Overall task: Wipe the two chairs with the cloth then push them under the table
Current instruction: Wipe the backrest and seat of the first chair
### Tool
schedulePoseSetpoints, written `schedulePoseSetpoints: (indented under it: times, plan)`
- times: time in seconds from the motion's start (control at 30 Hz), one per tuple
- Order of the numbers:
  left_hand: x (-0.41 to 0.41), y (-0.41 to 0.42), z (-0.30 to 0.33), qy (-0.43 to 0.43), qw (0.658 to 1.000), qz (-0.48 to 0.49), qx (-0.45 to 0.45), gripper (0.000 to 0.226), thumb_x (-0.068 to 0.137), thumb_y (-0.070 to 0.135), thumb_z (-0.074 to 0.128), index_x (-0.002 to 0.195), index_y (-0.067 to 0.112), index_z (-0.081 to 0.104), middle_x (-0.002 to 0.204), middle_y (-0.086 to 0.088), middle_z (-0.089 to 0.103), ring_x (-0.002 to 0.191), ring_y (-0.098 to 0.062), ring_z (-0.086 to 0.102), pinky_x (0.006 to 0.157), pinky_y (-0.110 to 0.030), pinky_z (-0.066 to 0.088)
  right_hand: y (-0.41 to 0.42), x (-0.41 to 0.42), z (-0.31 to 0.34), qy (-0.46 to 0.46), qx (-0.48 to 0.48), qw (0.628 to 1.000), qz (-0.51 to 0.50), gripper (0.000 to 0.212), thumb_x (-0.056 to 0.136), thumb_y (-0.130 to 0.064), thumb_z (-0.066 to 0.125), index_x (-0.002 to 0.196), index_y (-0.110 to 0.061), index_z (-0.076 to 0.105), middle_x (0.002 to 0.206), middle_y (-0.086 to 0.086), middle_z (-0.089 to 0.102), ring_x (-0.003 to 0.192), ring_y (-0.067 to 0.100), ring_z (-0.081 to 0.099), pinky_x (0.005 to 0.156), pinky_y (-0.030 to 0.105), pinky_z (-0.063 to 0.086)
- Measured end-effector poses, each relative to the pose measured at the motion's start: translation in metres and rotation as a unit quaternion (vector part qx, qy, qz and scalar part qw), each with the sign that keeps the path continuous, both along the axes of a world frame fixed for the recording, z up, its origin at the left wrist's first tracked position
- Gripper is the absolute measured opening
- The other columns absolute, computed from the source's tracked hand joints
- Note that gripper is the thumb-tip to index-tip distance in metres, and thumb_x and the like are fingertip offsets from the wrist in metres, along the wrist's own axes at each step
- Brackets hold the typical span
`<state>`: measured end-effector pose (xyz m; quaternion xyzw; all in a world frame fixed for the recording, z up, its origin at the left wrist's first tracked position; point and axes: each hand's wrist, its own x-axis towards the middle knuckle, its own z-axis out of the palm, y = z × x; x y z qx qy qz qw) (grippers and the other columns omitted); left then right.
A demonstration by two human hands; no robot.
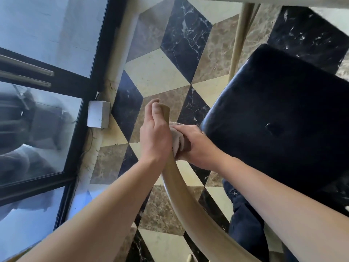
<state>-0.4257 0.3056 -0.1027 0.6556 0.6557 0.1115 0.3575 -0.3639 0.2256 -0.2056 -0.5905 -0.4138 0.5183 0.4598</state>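
One chair (pixel 279 118), one cloth (pixel 177 140) — two hands gripping.

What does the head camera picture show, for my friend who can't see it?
Two hands wipe a curved gold chair rail: the left hand steadies it, the right hand grips a cloth on it, beside the dark seat cushion.

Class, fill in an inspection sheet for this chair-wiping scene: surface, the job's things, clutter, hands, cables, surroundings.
Surface: patterned marble floor in cream, brown and black tiles.
Job's things: chair with dark cushioned seat and curved gold frame rail; grey cloth pressed against the rail; table edge at top.
Clutter: white box by the window base.
Hands: left hand steadies the rail end; right hand grips the cloth.
Cables: thin wire below the white box.
Surroundings: black-framed window on the left.
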Motion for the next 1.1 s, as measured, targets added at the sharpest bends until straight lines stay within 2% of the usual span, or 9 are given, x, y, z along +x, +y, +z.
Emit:
schedulePoseSetpoints:
  times: [0.13, 0.23, 0.33, 0.37, 0.47, 0.6, 0.77, 0.93, 1.1]
  plan:
    - [0.001, -0.001, 0.000, 0.013, 1.000, -0.022, -0.004, 0.050, 0.111, 0.049, 0.025, 0.160, 0.044, 0.028, 0.141, 0.024, 0.047, 0.123, 0.003, 0.043, 0.087, -0.004, 0.027, 0.013, -0.009, -0.009, -0.117, 0.037, 0.992, -0.021, 0.055, 0.077, -0.029, 0.079, 0.128, -0.030, 0.057, 0.127, -0.009, 0.058, 0.126, 0.022, 0.045, 0.112, 0.045, 0.026]
    - [0.002, -0.003, 0.002, 0.009, 0.998, -0.063, 0.002, 0.054, 0.111, 0.045, 0.031, 0.163, 0.043, 0.016, 0.167, 0.013, 0.030, 0.148, -0.002, 0.032, 0.111, -0.016, 0.025, 0.015, -0.019, -0.016, -0.089, 0.075, 0.991, -0.070, 0.043, 0.079, -0.019, 0.076, 0.118, -0.018, 0.059, 0.105, -0.005, 0.063, 0.098, 0.016, 0.050, 0.093, 0.038, 0.038]
    - [0.001, -0.006, 0.006, 0.031, 0.988, -0.150, 0.033, 0.059, 0.110, 0.031, 0.041, 0.162, 0.048, 0.017, 0.173, 0.010, 0.009, 0.151, 0.010, 0.011, 0.114, -0.006, 0.014, 0.013, -0.023, -0.028, -0.058, 0.054, 0.992, -0.095, 0.041, 0.079, -0.016, 0.074, 0.118, -0.017, 0.060, 0.105, -0.003, 0.065, 0.095, 0.014, 0.048, 0.081, 0.032, 0.041]
    - [-0.001, -0.007, 0.006, 0.051, 0.981, -0.184, 0.039, 0.064, 0.108, 0.029, 0.046, 0.162, 0.047, 0.017, 0.174, 0.008, 0.001, 0.154, 0.005, 0.006, 0.119, -0.012, 0.015, 0.014, -0.023, -0.036, -0.057, 0.036, 0.993, -0.092, 0.039, 0.081, -0.016, 0.073, 0.119, -0.015, 0.062, 0.107, 0.002, 0.067, 0.099, 0.018, 0.050, 0.085, 0.033, 0.042]
    - [-0.009, -0.008, 0.011, 0.116, 0.944, -0.300, 0.072, 0.080, 0.096, 0.028, 0.059, 0.162, 0.040, 0.015, 0.173, -0.002, -0.013, 0.160, -0.025, -0.006, 0.126, -0.055, 0.020, 0.014, -0.023, -0.057, -0.072, -0.004, 0.994, -0.083, 0.035, 0.085, -0.025, 0.066, 0.118, -0.013, 0.064, 0.111, 0.006, 0.068, 0.108, 0.022, 0.051, 0.092, 0.028, 0.037]
    - [-0.019, 0.002, 0.002, 0.147, 0.889, -0.419, 0.114, 0.085, 0.087, 0.024, 0.063, 0.161, 0.030, 0.023, 0.173, -0.012, -0.005, 0.158, -0.037, -0.014, 0.122, -0.070, 0.009, 0.011, -0.022, -0.093, -0.065, -0.038, 0.994, -0.080, 0.033, 0.082, -0.029, 0.068, 0.112, -0.016, 0.062, 0.107, 0.002, 0.066, 0.104, 0.021, 0.051, 0.090, 0.034, 0.040]
    - [-0.020, 0.007, 0.006, 0.155, 0.857, -0.462, 0.168, 0.072, 0.086, 0.020, 0.055, 0.157, 0.022, 0.040, 0.171, -0.019, 0.012, 0.157, -0.046, -0.006, 0.121, -0.069, 0.008, 0.018, -0.012, -0.118, -0.059, -0.081, 0.994, -0.052, 0.035, 0.078, -0.028, 0.074, 0.110, -0.026, 0.060, 0.105, -0.008, 0.061, 0.108, 0.020, 0.053, 0.094, 0.042, 0.047]
    - [-0.019, 0.008, 0.005, 0.139, 0.861, -0.458, 0.171, 0.068, 0.088, 0.017, 0.043, 0.157, 0.014, 0.039, 0.169, -0.021, 0.017, 0.157, -0.047, -0.001, 0.125, -0.063, 0.009, 0.018, -0.028, -0.122, -0.074, -0.092, 0.985, -0.125, 0.032, 0.076, -0.024, 0.072, 0.102, -0.036, 0.056, 0.098, -0.015, 0.059, 0.105, 0.022, 0.054, 0.085, 0.038, 0.047]
    - [-0.013, 0.006, 0.011, 0.149, 0.875, -0.441, 0.137, 0.084, 0.076, 0.003, 0.050, 0.159, 0.014, 0.036, 0.170, -0.017, 0.019, 0.158, -0.043, 0.001, 0.126, -0.058, 0.009, 0.018, -0.033, -0.072, -0.083, -0.062, 0.983, -0.152, 0.028, 0.081, -0.016, 0.065, 0.109, -0.010, 0.064, 0.106, 0.009, 0.067, 0.107, 0.033, 0.057, 0.093, 0.049, 0.046]
